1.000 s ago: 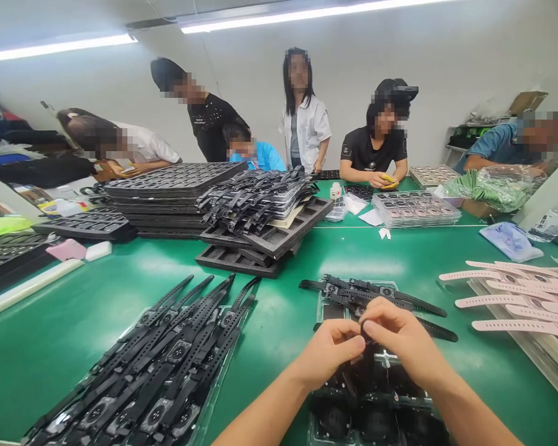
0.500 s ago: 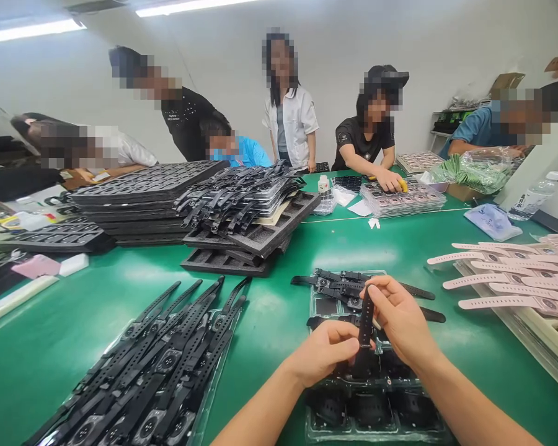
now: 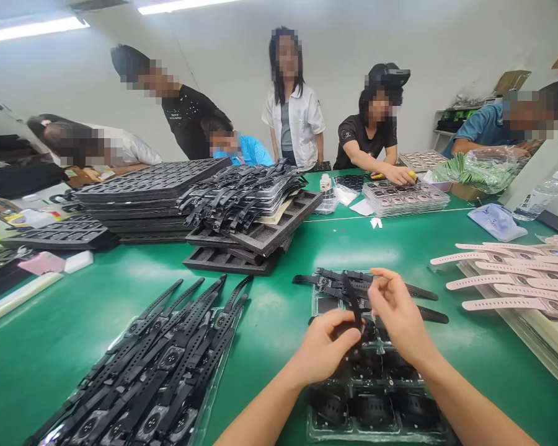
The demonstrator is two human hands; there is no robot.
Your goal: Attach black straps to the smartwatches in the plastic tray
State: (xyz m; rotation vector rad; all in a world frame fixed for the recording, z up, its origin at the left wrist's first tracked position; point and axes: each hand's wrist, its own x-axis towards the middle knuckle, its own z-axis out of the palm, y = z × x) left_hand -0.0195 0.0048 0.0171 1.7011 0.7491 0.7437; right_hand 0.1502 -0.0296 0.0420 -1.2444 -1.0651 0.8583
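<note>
My left hand (image 3: 331, 344) is closed on a black smartwatch, whose strap (image 3: 352, 296) sticks up past the fingers. The hand hides much of its case. Just to the right, my right hand (image 3: 400, 310) has bent fingers that are apart, with nothing visible in them. Under both hands lies a clear plastic tray (image 3: 374, 433) with black smartwatches in its compartments. Near its front the straps are curled into the pockets. Several more black smartwatches (image 3: 337, 286) lie across the tray's far end, their straps stretched out sideways.
On the left, another tray holds black smartwatches (image 3: 167, 359) laid out flat. Behind it stand stacked black foam trays (image 3: 153, 179) and a pile of watches (image 3: 242, 192). Pink-strapped watches (image 3: 516, 285) lie at right. Several people are across the green table (image 3: 270, 322); one reaches over stacked trays (image 3: 404, 201).
My right hand has let go of the strap and sits slightly apart from it. The strap's upper end has tipped to the left while my left hand keeps hold of the watch.
</note>
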